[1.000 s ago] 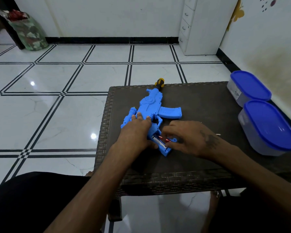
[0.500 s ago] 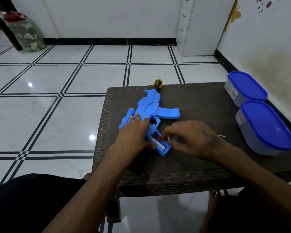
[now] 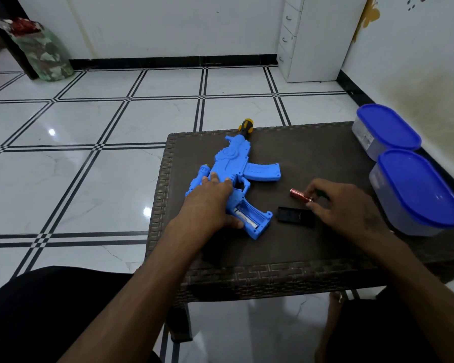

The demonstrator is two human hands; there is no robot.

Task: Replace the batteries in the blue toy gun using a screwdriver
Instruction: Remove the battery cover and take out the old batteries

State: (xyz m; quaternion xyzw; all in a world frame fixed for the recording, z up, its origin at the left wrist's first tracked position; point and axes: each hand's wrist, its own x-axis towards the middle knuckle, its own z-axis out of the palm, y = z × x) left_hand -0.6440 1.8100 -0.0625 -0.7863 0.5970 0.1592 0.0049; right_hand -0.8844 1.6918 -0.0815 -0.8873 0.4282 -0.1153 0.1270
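I am looking down at a dark woven worktop set on a white tiled floor with black grid lines. My right hand hovers low over the worktop, its thumb and fingertips pinching one end of a red battery that points left, away from the toy. Just below that hand lies a small black cover, flat on the worktop. My left hand lies over the middle of the blue toy gun, fingers spread straight across its body and thumb against the near edge of the grip, pressing it down. The gun rests flat on its side at the left part of the worktop, muzzle toward the far edge, and the battery compartment in its grip is uncovered, with one silvery battery seen inside. Beyond the muzzle, the yellow and black handle of a screwdriver shows at the far edge. Two lidded blue containers stand at the right side, beside the wall.
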